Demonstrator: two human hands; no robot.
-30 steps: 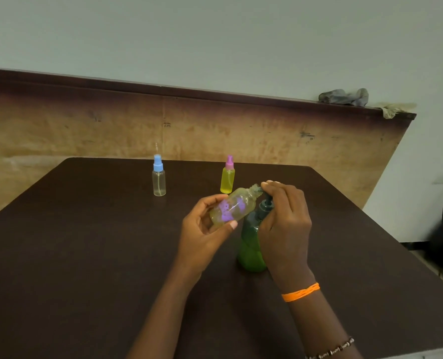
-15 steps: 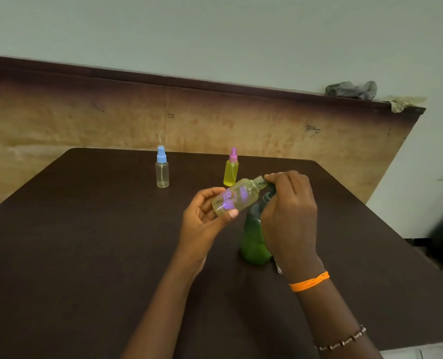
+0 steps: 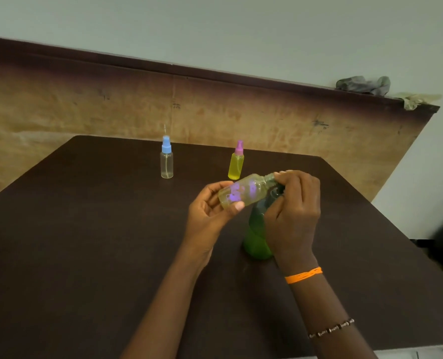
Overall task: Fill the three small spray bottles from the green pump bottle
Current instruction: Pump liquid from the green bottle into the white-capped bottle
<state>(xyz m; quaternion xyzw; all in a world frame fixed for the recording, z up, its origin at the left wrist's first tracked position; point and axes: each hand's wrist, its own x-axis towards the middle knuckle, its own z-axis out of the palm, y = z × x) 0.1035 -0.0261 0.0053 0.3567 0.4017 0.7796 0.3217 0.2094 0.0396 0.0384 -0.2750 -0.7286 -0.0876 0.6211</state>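
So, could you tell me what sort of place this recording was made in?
Probably a plain indoor room set up for the task, not a kitchen or lab: a bare dark table, a pale painted wall, and a worn wooden board leaning behind it with rags on top.

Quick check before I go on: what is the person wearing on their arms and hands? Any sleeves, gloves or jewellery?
Both hands, left hand and right hand, are bare, with no gloves or visible rings. No sleeves show on either forearm. The right wrist carries an orange thread band, and further up that forearm sits a thin bracelet of dark and pale beads. The left arm wears nothing visible.
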